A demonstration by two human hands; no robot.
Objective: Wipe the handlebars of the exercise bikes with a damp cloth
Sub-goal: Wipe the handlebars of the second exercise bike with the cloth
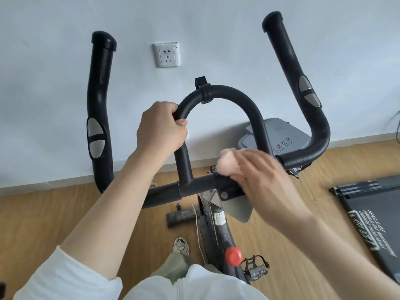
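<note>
The black handlebars point(225, 92) of an exercise bike fill the middle of the head view, with a centre loop, a crossbar point(164, 189) and two long outer horns. My left hand point(161, 128) is wrapped around the left side of the centre loop. My right hand point(264, 176) presses a bunched pale pink cloth point(226, 162) onto the crossbar where the loop's right leg meets it. The right hand is blurred with motion. Part of the cloth is hidden under my fingers.
A white wall with a socket point(166, 55) stands right behind the bike. A grey bin point(281, 135) sits on the wooden floor behind the right horn. A dark treadmill point(372, 217) lies at right. The bike frame with its red knob point(233, 256) and a pedal point(256, 268) is below.
</note>
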